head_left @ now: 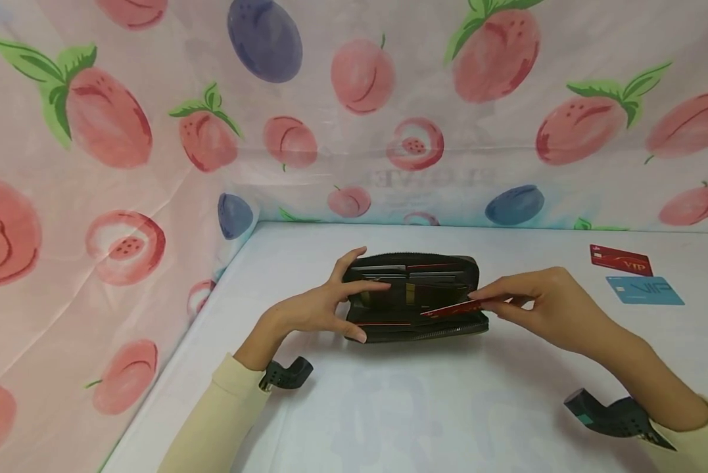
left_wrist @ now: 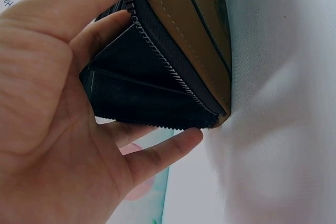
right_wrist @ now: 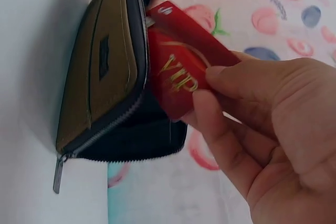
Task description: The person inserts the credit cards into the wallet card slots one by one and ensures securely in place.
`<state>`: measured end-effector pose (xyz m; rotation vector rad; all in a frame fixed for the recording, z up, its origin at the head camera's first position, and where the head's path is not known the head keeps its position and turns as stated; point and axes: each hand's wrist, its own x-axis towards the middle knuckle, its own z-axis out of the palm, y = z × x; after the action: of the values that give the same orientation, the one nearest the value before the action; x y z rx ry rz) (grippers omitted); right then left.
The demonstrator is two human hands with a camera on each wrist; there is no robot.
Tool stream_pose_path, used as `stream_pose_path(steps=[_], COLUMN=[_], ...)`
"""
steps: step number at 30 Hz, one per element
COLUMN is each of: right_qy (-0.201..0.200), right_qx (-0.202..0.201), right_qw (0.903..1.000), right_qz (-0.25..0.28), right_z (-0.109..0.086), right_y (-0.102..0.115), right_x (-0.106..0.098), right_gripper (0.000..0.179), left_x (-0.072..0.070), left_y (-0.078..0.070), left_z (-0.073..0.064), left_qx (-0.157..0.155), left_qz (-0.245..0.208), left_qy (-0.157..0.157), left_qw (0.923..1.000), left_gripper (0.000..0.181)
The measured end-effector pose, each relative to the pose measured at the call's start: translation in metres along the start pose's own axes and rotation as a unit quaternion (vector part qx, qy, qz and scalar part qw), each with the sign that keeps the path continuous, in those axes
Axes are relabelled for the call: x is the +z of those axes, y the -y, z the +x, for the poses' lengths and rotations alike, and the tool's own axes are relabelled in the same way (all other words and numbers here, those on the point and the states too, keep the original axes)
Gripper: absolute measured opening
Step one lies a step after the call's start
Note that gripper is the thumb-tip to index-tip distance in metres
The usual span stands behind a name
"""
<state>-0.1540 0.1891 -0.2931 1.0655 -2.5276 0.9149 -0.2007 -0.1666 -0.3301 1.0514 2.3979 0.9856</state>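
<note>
A dark zip-around wallet (head_left: 424, 334) stands unzipped on the white table, its mouth spread. My left hand (head_left: 321, 305) holds its left end, thumb on the front edge, one finger reaching inside and another at the back edge. From the right, my right hand (head_left: 557, 312) pinches a red VIP card (head_left: 455, 308) between thumb and fingers, the card's far end in the mouth. In the right wrist view a red strip shows behind the VIP face (right_wrist: 178, 77); whether it is a second card I cannot tell. Several cards (head_left: 379, 270) sit in the wallet's slots.
A red VIP card (head_left: 621, 260) and a blue VIP card (head_left: 645, 290) lie on the table (head_left: 389, 420) at the right. Fruit-print cloth (head_left: 330, 157) stands behind and to the left. A zipper pull (right_wrist: 58, 177) hangs from the wallet's right end.
</note>
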Motion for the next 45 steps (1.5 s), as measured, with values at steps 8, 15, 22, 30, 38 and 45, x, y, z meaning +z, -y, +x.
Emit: stream_pose_path(steps=[8,15,22,30,38,45], right_qy=[0.028,0.076,0.106,0.124,0.182,0.179], right_qx=[-0.039,-0.001,0.010,0.022,0.061,0.066], right_qw=[0.9988,0.9971,0.9940,0.9921,0.9813,0.9816], right_qz=[-0.012,0.000,0.023,0.004,-0.008,0.005], right_z=[0.001,0.002,0.004,0.004,0.005,0.002], right_y=[0.008,0.010,0.007,-0.001,-0.004,-0.004], right_x=[0.005,0.010,0.017,0.016,0.013,0.014], right_gripper=[0.047,0.031,0.023,0.021,0.024,0.021], left_x=[0.000,0.000,0.000,0.000,0.000,0.000], left_y=[-0.001,-0.001,0.000,0.000,0.000,0.001], left_z=[0.000,-0.001,0.000,0.000,0.000,0.001], left_qx=[-0.003,-0.008,-0.010,-0.012,-0.012,-0.007], left_qz=[0.000,0.000,0.004,0.003,0.002,-0.001], left_qy=[0.000,0.001,0.001,-0.001,-0.002,0.002], left_qw=[1.0000,1.0000,0.9999,0.9999,0.9999,1.0000], left_gripper=[0.078,0.078,0.078,0.078,0.079,0.079])
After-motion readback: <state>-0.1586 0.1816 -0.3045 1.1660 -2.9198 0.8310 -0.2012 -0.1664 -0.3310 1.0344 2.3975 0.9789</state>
